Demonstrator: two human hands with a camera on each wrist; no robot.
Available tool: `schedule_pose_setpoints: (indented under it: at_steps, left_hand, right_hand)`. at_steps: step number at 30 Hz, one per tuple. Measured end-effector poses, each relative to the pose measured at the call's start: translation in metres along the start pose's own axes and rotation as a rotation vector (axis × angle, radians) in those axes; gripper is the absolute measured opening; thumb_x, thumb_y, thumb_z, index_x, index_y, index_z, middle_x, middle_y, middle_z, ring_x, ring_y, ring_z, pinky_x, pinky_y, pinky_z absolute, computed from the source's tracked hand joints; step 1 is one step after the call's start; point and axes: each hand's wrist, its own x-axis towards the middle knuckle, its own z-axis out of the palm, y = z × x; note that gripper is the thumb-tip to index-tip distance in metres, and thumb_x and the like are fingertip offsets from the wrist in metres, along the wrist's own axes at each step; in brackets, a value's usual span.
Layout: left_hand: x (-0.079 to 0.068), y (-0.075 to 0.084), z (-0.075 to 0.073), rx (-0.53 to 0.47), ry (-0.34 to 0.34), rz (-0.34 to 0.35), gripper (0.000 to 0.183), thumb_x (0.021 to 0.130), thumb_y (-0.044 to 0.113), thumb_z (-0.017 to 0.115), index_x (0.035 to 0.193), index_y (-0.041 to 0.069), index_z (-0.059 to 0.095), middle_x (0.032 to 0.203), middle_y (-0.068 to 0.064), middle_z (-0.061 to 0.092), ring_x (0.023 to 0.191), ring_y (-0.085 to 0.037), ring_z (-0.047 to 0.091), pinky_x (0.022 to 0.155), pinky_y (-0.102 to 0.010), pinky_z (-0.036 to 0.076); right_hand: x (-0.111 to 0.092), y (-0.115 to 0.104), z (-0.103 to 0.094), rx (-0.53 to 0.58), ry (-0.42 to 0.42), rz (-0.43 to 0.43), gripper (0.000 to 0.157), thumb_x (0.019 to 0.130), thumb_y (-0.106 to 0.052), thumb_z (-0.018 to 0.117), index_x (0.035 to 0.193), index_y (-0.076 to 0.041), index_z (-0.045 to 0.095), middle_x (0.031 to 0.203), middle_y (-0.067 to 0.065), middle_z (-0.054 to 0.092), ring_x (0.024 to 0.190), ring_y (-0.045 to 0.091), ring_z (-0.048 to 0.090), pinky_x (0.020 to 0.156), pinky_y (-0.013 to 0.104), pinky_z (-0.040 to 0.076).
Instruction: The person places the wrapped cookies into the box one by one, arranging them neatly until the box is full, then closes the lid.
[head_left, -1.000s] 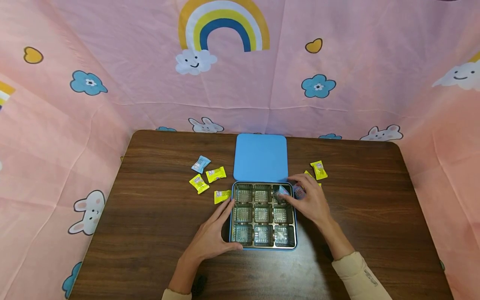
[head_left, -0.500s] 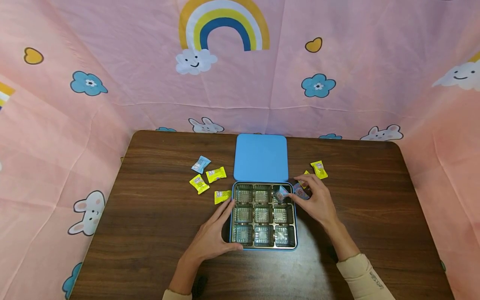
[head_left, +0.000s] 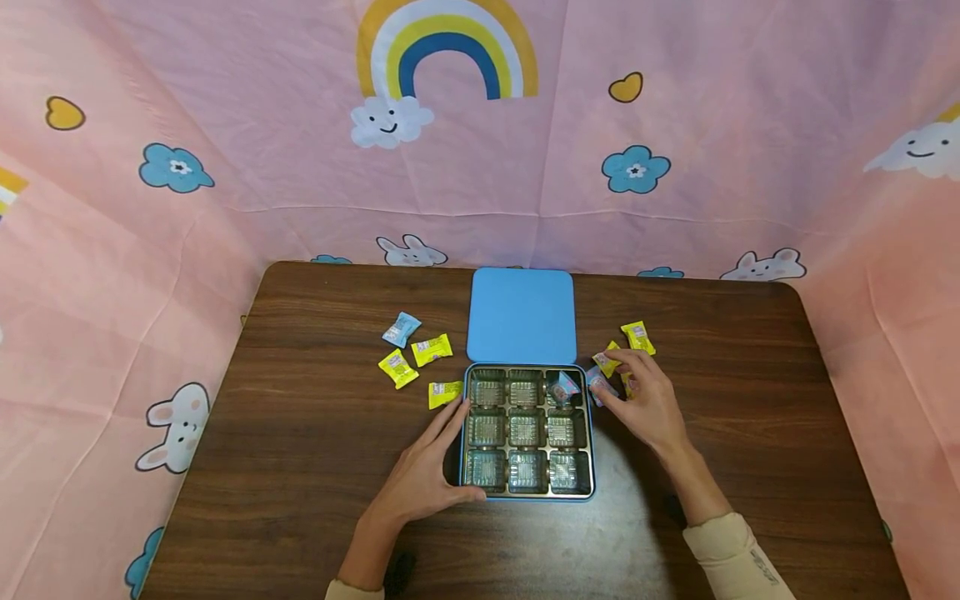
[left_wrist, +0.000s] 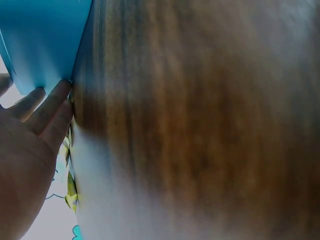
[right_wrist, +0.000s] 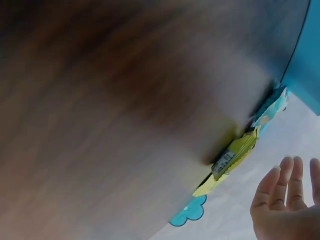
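head view: two bare hands are working over a blue tin (head_left: pixel 525 427) that is sitting on a dark wood table (head_left: pixel 300 433).
tin: it is showing nine compartments in three rows, its blue lid (head_left: pixel 522 315) lying back from the far edge.
far right compartment: one blue packet (head_left: pixel 564 387) is resting tilted inside it.
left hand: the left hand (head_left: pixel 423 467) is steadying the tin, fingers lying straight along its left side, thumb stretching along the near edge; the left wrist view is showing fingertips touching the tin's wall.
right hand: the right hand (head_left: pixel 647 404) is hovering just right of the tin, thumb and fingers loosely bent and parted, holding nothing; the right wrist view is showing its fingers apart from the packets.
under the right hand: a second blue packet (head_left: pixel 597 383) is lying just beside the tin, partly hidden.
right cluster: three yellow packets (head_left: pixel 638 337) are lying near that hand.
left cluster: a third blue packet (head_left: pixel 401 329) and four-sided neighbours, three yellow wrappers (head_left: pixel 431 350), are lying left of the tin, one just beside the left fingertips.
backdrop: a pink cloth (head_left: pixel 480 183) is hanging behind, carrying rainbows, clouds and rabbits.
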Motion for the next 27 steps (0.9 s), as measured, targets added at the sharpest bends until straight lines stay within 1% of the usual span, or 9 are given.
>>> schedule_pose_setpoints:
  at_steps: [5, 10, 13, 18, 22, 27]
  left_hand:
    - [-0.001, -0.002, 0.000, 0.000, 0.006, -0.014, 0.120, 0.067, 0.073, 0.076, 0.161, 0.032, 0.013, 0.166, 0.004, 0.011, 0.136, -0.039, 0.044, 0.081, -0.057, 0.053]
    - [0.002, 0.000, 0.002, -0.004, -0.014, -0.013, 0.120, 0.067, 0.073, 0.076, 0.160, 0.037, 0.010, 0.166, 0.005, 0.011, 0.136, -0.038, 0.044, 0.081, -0.058, 0.053]
    - [0.003, 0.000, 0.003, -0.010, -0.018, -0.014, 0.120, 0.067, 0.073, 0.076, 0.160, 0.038, 0.009, 0.167, 0.005, 0.010, 0.137, -0.038, 0.043, 0.083, -0.059, 0.052]
    - [0.000, -0.001, 0.002, -0.010, -0.006, -0.012, 0.120, 0.068, 0.073, 0.076, 0.161, 0.035, 0.011, 0.167, 0.003, 0.011, 0.136, -0.039, 0.044, 0.082, -0.058, 0.052]
    - [-0.002, 0.000, 0.000, -0.015, -0.005, -0.013, 0.120, 0.068, 0.069, 0.079, 0.161, 0.032, 0.013, 0.167, 0.002, 0.012, 0.135, -0.040, 0.045, 0.079, -0.056, 0.053]
    - [0.001, 0.001, 0.000, -0.017, -0.008, -0.015, 0.120, 0.068, 0.064, 0.082, 0.161, 0.033, 0.013, 0.167, 0.002, 0.012, 0.137, -0.039, 0.043, 0.081, -0.058, 0.052]
  right_hand:
    - [-0.004, 0.003, -0.004, -0.021, 0.009, 0.004, 0.057, 0.078, -0.018, 0.087, 0.129, -0.007, 0.063, 0.117, 0.012, 0.060, 0.095, 0.030, 0.062, 0.074, 0.050, 0.056]
    - [-0.010, 0.007, -0.009, -0.025, 0.011, 0.020, 0.059, 0.076, -0.012, 0.087, 0.130, -0.007, 0.062, 0.117, 0.014, 0.059, 0.094, 0.030, 0.063, 0.073, 0.050, 0.058]
    - [-0.010, 0.008, -0.009, -0.031, -0.001, 0.023, 0.059, 0.077, -0.013, 0.087, 0.130, -0.009, 0.062, 0.118, 0.015, 0.059, 0.094, 0.030, 0.062, 0.074, 0.049, 0.058]
    - [-0.010, 0.009, -0.004, -0.038, -0.022, 0.019, 0.059, 0.078, -0.014, 0.087, 0.131, -0.011, 0.062, 0.117, 0.014, 0.059, 0.093, 0.029, 0.062, 0.073, 0.048, 0.058]
    - [-0.010, 0.009, -0.003, -0.067, -0.027, 0.016, 0.059, 0.077, -0.014, 0.087, 0.130, -0.010, 0.062, 0.115, 0.014, 0.060, 0.089, 0.027, 0.062, 0.071, 0.046, 0.058]
    - [-0.009, 0.008, -0.006, -0.103, -0.025, 0.018, 0.063, 0.074, -0.015, 0.089, 0.131, -0.012, 0.062, 0.114, 0.013, 0.060, 0.087, 0.026, 0.061, 0.070, 0.046, 0.054]
